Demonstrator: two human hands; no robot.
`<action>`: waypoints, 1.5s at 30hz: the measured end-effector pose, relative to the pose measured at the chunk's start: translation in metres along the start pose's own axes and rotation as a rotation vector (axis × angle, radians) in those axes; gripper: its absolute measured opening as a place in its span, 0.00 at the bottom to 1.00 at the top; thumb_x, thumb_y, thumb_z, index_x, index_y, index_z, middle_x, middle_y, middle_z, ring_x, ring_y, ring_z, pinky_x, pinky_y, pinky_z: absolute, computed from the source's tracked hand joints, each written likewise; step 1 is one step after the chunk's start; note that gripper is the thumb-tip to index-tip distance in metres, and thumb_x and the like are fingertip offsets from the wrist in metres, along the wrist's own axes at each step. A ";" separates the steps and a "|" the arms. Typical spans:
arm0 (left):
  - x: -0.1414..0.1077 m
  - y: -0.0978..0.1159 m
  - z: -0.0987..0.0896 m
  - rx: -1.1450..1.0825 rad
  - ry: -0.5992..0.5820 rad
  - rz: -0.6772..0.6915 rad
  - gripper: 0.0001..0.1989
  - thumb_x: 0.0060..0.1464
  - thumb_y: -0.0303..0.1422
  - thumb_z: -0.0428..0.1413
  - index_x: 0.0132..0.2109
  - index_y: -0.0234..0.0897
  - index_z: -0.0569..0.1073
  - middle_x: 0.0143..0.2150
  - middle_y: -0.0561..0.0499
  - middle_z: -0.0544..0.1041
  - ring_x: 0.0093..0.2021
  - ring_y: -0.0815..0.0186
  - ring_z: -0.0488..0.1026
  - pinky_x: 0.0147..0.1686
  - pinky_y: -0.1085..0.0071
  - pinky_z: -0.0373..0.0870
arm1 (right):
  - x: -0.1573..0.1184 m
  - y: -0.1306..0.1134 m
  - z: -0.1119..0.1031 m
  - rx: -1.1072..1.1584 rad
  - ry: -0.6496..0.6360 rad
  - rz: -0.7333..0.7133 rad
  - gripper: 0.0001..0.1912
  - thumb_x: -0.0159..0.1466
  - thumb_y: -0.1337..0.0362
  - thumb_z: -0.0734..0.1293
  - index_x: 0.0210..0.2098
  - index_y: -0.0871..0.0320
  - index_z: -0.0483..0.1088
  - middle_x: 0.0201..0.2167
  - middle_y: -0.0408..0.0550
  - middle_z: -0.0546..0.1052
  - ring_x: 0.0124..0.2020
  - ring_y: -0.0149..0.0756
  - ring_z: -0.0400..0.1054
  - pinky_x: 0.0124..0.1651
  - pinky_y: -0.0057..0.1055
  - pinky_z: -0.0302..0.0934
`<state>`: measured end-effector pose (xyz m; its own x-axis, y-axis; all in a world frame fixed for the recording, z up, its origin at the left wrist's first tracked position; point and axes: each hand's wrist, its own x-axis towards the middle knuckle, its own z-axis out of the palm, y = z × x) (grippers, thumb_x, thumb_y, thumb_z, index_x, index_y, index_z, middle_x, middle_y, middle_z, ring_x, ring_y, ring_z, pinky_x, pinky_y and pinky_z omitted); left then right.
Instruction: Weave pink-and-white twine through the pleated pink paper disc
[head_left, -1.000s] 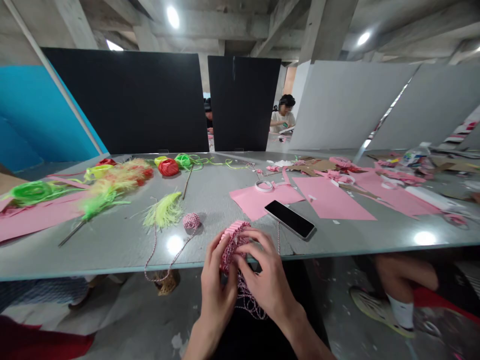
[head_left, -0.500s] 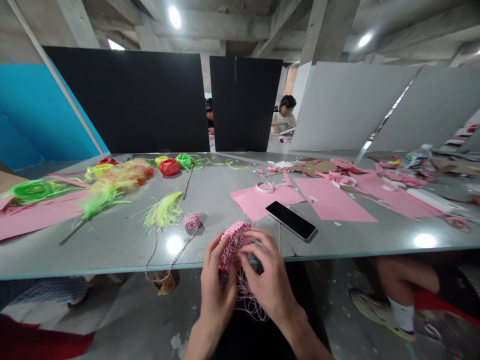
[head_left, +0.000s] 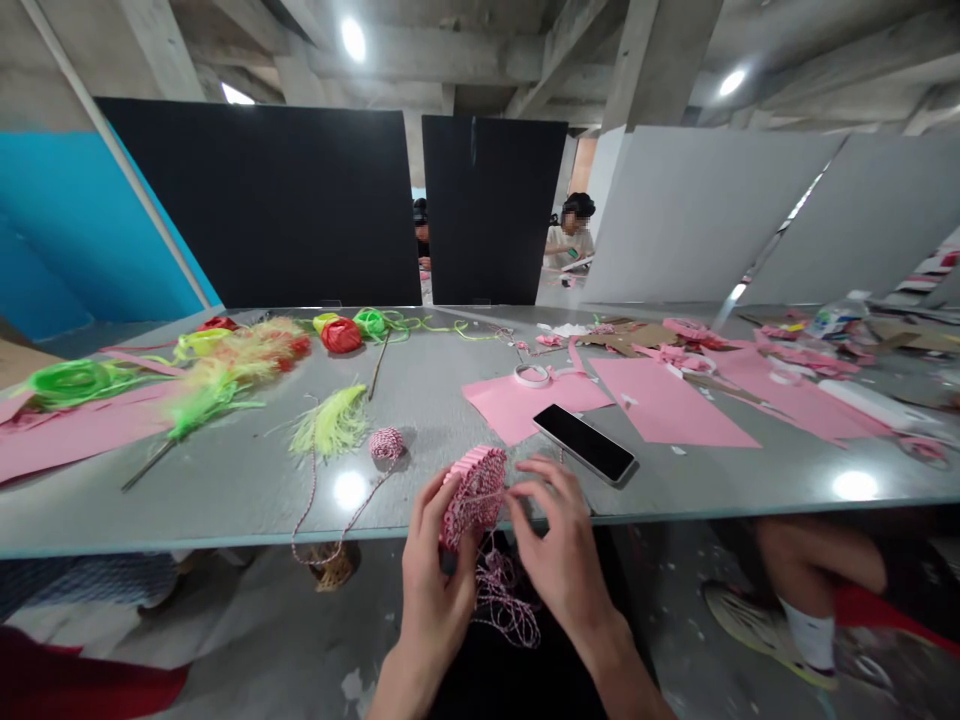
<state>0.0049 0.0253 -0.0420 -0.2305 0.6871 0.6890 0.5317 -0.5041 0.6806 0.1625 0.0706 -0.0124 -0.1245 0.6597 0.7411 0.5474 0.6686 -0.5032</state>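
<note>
My left hand (head_left: 439,555) is wrapped round the left side of a pink ribbed piece (head_left: 474,492) with a patterned red-and-white cord face, held at the table's front edge. Just right of it, my right hand (head_left: 559,540) pinches a strand of the cord between thumb and forefinger, the other fingers spread. Loose loops of pink-and-white cord (head_left: 510,605) hang below the piece, over my dark clothing. A small ball of the same cord (head_left: 386,444) lies on the table to the left, its strand drooping over the edge.
A phone (head_left: 585,442) and pink sheets (head_left: 667,402) lie right, with a tape ring (head_left: 532,375). Yellow-green fringe (head_left: 330,420), a stick and coloured yarn bundles (head_left: 340,335) lie left. Dark and grey panels (head_left: 262,210) stand behind; people sit beyond. Someone's leg (head_left: 810,560) shows right.
My right hand has moved right, away from the pink piece, drawing the strand out. More of the patterned face now shows. My left hand keeps its hold.
</note>
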 end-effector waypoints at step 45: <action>0.002 -0.001 0.000 -0.009 -0.018 0.006 0.26 0.72 0.27 0.53 0.72 0.48 0.66 0.68 0.41 0.72 0.69 0.53 0.71 0.65 0.49 0.74 | 0.004 0.042 -0.024 -0.077 0.062 0.059 0.06 0.72 0.63 0.69 0.38 0.54 0.76 0.50 0.56 0.79 0.56 0.54 0.72 0.61 0.59 0.67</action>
<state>0.0042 0.0274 -0.0407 -0.2125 0.6930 0.6890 0.5257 -0.5133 0.6784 0.2045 0.0936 -0.0197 -0.0402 0.6733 0.7382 0.6143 0.5994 -0.5132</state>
